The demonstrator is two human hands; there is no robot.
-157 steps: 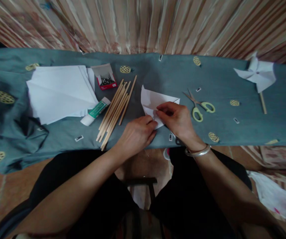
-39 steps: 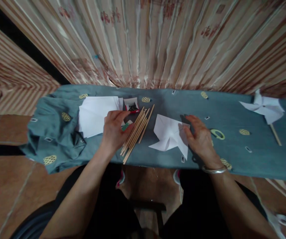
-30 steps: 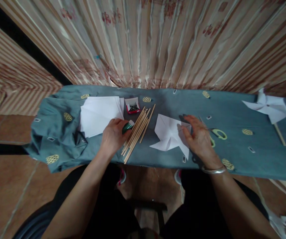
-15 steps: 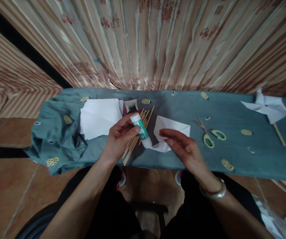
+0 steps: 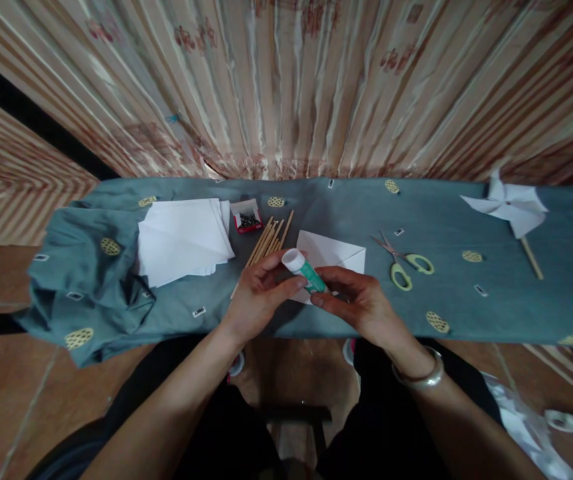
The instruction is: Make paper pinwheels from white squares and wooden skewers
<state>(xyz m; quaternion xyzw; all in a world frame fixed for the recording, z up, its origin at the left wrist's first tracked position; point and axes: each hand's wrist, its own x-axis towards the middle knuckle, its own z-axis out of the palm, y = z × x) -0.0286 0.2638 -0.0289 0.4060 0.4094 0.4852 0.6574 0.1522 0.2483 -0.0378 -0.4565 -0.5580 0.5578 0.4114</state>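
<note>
A green and white glue stick (image 5: 311, 275) is held tilted between my two hands above the table. My left hand (image 5: 261, 290) pinches it near its white upper end. The fingers of my right hand (image 5: 354, 300) close around its lower end. Beneath it lies a sheet of creased white paper (image 5: 329, 250), partly hidden by my hands. Thin wooden sticks (image 5: 266, 240) lie in a bundle just beyond my left hand, their near ends covered by it.
A stack of white paper (image 5: 181, 240) and a small red box (image 5: 247, 219) of dark metal pieces are at the left. Scissors with green handles (image 5: 406, 263) lie to the right. Farther right is a paper pinwheel (image 5: 514, 203) on a stick. A patterned green cloth (image 5: 506, 307) covers the table.
The glue stick has tilted, its white upper end now towards my left hand. My right hand has come over from the paper and taken hold of its lower end. The view shifted slightly right.
</note>
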